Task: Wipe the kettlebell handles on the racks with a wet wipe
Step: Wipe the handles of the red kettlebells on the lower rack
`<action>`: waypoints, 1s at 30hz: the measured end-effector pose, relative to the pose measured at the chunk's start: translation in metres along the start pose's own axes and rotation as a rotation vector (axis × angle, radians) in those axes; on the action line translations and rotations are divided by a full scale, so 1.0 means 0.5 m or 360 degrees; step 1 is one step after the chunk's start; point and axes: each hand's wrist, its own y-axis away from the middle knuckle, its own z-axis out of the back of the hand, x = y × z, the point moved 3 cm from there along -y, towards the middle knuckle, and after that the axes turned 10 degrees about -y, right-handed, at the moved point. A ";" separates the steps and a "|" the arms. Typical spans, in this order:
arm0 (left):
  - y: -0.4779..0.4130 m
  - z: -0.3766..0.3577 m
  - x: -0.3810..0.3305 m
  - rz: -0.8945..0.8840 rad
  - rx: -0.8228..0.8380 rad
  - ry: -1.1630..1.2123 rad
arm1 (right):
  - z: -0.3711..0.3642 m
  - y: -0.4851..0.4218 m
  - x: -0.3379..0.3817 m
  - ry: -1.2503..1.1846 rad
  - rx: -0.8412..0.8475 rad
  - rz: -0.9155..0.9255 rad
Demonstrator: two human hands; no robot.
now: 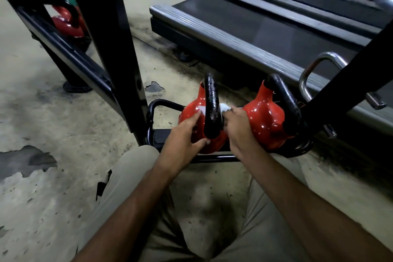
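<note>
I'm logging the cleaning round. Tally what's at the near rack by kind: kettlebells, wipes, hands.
Red kettlebells: 2 (left kettlebell, right kettlebell)
Wipe: 1
Hands: 2 (left hand, right hand)
Total: 5

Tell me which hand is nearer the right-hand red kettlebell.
Right. The right hand, gripping the wet wipe, is close beside the right-hand kettlebell; the left hand rests on the left-hand kettlebell, farther off.
</note>
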 end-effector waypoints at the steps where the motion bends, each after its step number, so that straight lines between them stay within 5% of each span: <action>1: 0.003 0.000 -0.012 -0.0085 -0.0052 -0.0075 | -0.009 -0.021 0.015 -0.0091 0.0061 -0.0138; 5: -0.001 0.007 -0.058 -0.0421 -0.0159 -0.0327 | -0.042 -0.100 0.068 -0.0533 0.0035 -0.0674; 9: -0.008 0.021 -0.069 -0.0468 -0.0128 -0.0451 | -0.072 -0.119 0.073 -0.0549 -0.0311 -0.0487; 11: -0.004 0.025 -0.070 -0.0445 -0.0103 -0.0468 | -0.056 -0.117 0.051 0.0008 -0.0394 -0.0009; 14: 0.004 0.024 -0.072 -0.0422 -0.0085 -0.0516 | -0.050 -0.128 0.071 0.0836 -0.0165 0.0572; 23: -0.013 0.039 -0.093 -0.0295 -0.0017 -0.0589 | -0.150 -0.239 0.167 0.2805 0.1060 0.0572; 27: -0.015 0.041 -0.084 -0.0312 -0.0018 -0.0539 | -0.146 -0.198 0.150 0.3090 0.1373 0.0623; 30: -0.013 0.035 -0.071 -0.0359 -0.0029 -0.0406 | -0.101 -0.154 0.129 0.2762 0.1161 0.0906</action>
